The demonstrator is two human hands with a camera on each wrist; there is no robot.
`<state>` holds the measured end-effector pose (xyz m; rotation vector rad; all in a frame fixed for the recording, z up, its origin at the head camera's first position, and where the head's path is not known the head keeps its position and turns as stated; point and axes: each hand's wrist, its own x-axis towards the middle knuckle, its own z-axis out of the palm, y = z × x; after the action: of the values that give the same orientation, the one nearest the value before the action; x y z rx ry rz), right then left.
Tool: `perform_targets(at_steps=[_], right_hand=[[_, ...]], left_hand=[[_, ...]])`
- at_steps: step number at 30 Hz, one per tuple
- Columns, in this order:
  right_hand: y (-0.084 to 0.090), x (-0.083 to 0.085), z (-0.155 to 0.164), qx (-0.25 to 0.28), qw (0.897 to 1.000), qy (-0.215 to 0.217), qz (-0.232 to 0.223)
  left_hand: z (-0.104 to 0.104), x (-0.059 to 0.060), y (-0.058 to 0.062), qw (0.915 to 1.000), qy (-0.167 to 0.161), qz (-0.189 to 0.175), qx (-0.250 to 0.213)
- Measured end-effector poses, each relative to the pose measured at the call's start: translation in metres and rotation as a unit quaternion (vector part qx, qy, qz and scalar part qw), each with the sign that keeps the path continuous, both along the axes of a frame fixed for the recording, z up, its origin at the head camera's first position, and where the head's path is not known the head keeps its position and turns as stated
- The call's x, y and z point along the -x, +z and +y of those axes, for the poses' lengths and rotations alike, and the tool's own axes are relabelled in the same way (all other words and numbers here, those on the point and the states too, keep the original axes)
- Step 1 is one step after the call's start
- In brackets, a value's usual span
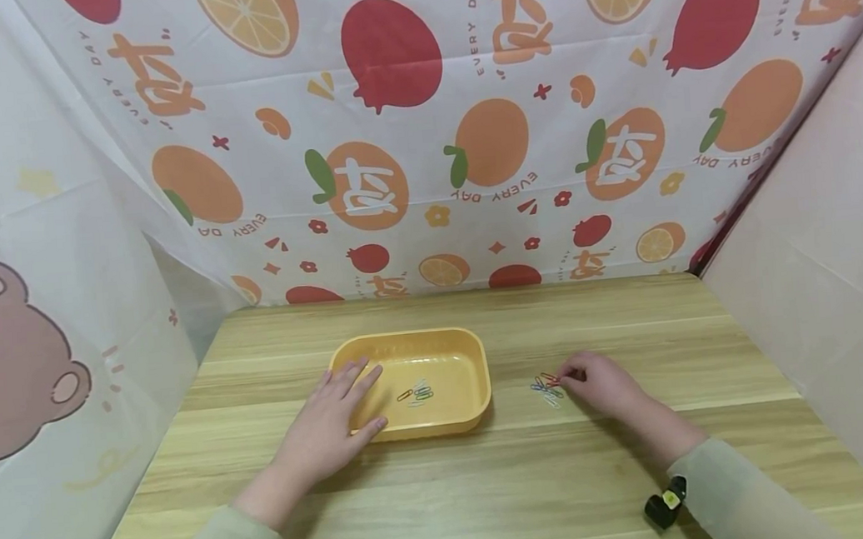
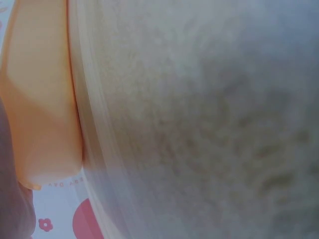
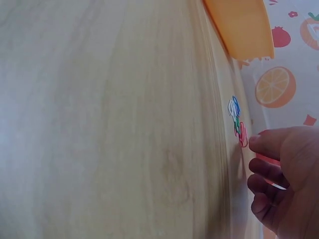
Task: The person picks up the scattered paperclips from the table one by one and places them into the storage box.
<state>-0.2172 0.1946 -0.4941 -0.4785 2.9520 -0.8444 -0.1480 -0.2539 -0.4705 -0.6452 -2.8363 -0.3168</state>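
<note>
The left rim of the yellow tray is covered by the left hand's spread fingers. Paper clips are bunched beside it on the table, before printed cloth; whether one is pinched by the right hand's narrowed fingers cannot be told.

Head view: evenly bright, clear; soft shadow at the lower-right edge of the yellow plastic tray. Left-wrist view: wooden tabletop heavily blurred, centre and right. Right-wrist view: pale glare, left edge.
</note>
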Motion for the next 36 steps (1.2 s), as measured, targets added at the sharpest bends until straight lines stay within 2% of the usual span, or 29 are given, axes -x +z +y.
perform_targets(at_steps=[6, 19, 23, 26, 28, 29, 31, 34, 36], right_hand=[[-0.0013, 0.0024, 0.0025, -0.011, 1.0, 0.018, 0.001], [-0.0026, 0.0018, 0.006, -0.029, 0.999, 0.019, 0.029], [-0.001, 0.001, 0.0052, -0.058, 0.991, 0.06, 0.105], [-0.0014, 0.0014, 0.0058, -0.092, 0.973, 0.097, 0.188], [-0.002, 0.0017, 0.0068, -0.103, 0.963, 0.108, 0.223], [-0.0018, 0.0017, 0.0074, -0.105, 0.962, 0.109, 0.229], [-0.0013, 0.0019, 0.0082, -0.097, 0.967, 0.102, 0.213], [0.0012, 0.002, 0.0087, -0.058, 0.985, 0.071, 0.148], [0.0038, 0.0019, 0.0084, -0.029, 0.993, 0.049, 0.104]], left_hand=[[0.0006, -0.0006, 0.0008, 1.0, 0.0, 0.001, -0.002], [0.0019, -0.0026, 0.0027, 1.0, 0.002, -0.001, 0.0], [0.0014, -0.0021, 0.0025, 1.0, 0.001, 0.0, -0.002], [0.0009, -0.0015, 0.0018, 1.0, 0.0, 0.001, -0.003], [0.0007, -0.0011, 0.0013, 1.0, 0.0, 0.002, -0.002], [0.0007, -0.0008, 0.0011, 1.0, -0.001, 0.003, -0.002], [0.0004, -0.0003, 0.0007, 1.0, -0.002, 0.004, -0.001], [0.0, 0.0, 0.0006, 1.0, -0.002, 0.003, -0.002], [-0.0003, -0.0002, 0.0008, 1.0, -0.003, 0.001, -0.004]])
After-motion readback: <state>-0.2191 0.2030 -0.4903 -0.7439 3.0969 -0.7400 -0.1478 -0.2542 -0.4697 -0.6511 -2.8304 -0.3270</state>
